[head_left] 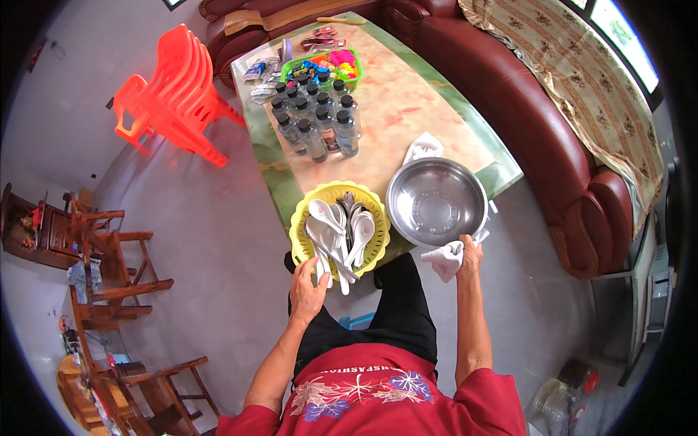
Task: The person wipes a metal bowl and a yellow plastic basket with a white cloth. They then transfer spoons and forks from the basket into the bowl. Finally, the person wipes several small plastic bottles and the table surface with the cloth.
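At the near end of the table point(407, 109), the left hand point(308, 291) curls loosely around the handles of the white spoons point(338, 232) piled in the yellow basket point(299, 231). The right hand point(469, 254) pinches a crumpled white cloth point(445, 260) against the rim of the steel bowl point(435, 202), just beside the basket. Farther up the table stand dark-capped bottles point(316, 116) and a green tray point(349, 57). Orange chairs point(174, 87) sit stacked to the left.
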`<state>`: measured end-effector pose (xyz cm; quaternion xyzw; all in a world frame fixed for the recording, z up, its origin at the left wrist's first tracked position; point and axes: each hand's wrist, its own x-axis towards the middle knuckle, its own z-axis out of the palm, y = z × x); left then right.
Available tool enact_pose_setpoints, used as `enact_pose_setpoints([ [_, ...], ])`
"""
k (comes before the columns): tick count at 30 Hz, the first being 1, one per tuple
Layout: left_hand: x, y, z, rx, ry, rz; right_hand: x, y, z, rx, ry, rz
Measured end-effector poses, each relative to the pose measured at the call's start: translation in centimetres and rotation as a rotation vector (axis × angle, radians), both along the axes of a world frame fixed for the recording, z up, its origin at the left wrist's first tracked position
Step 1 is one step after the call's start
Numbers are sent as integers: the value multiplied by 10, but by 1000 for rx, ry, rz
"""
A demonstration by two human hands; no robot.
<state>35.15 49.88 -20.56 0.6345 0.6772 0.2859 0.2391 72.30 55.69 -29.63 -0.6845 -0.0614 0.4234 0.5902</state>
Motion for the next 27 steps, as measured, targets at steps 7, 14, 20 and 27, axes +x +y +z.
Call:
enact_pose_setpoints([
  [7, 0, 44, -18, -142, -229, 127, -26, 46, 6, 92, 69, 105],
  [14, 38, 108, -46, -224, -101, 280, -38, 27, 9, 374, 368, 103],
  [20, 48, 129, -65, -291, -77, 303, -34, -17, -5, 218, 411, 182],
  [27, 38, 131, -67, -454, -7, 270, -53, -5, -11, 153, 376, 209],
])
